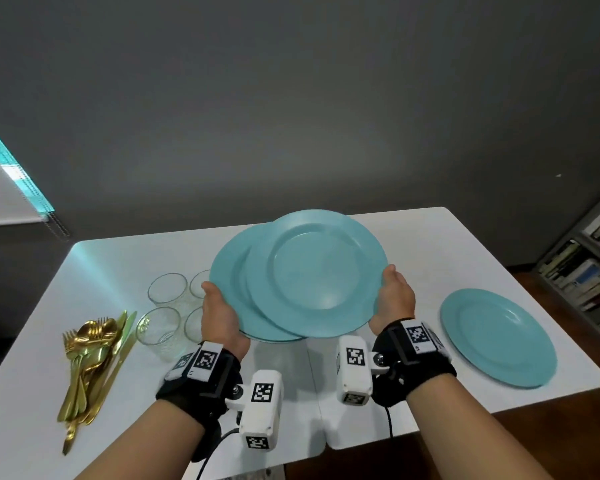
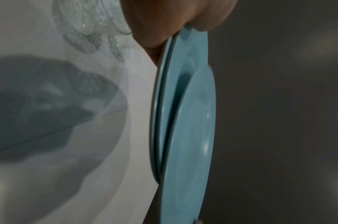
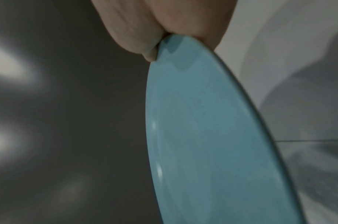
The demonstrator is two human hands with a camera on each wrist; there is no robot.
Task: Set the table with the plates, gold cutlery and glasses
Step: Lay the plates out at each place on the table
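Observation:
Above the white table [image 1: 430, 237] I hold turquoise plates, fanned apart. My left hand [image 1: 219, 306] grips the left rim of the lower plates [image 1: 229, 289], thumb on top. My right hand [image 1: 394, 289] grips the right rim of the top plate [image 1: 316, 275], which is shifted right. The left wrist view shows my left hand [image 2: 164, 22] pinching the stacked plate rims [image 2: 164, 106]. In the right wrist view my right hand [image 3: 164, 22] pinches the top plate [image 3: 202, 136]. Another turquoise plate [image 1: 499, 337] lies on the table at the right.
Several clear glasses [image 1: 167, 289] stand together left of my left hand, partly hidden behind the plates. A pile of gold cutlery [image 1: 90, 355] lies at the table's left edge. A bookshelf [image 1: 589, 265] stands beyond the right side. A grey wall rises behind the table.

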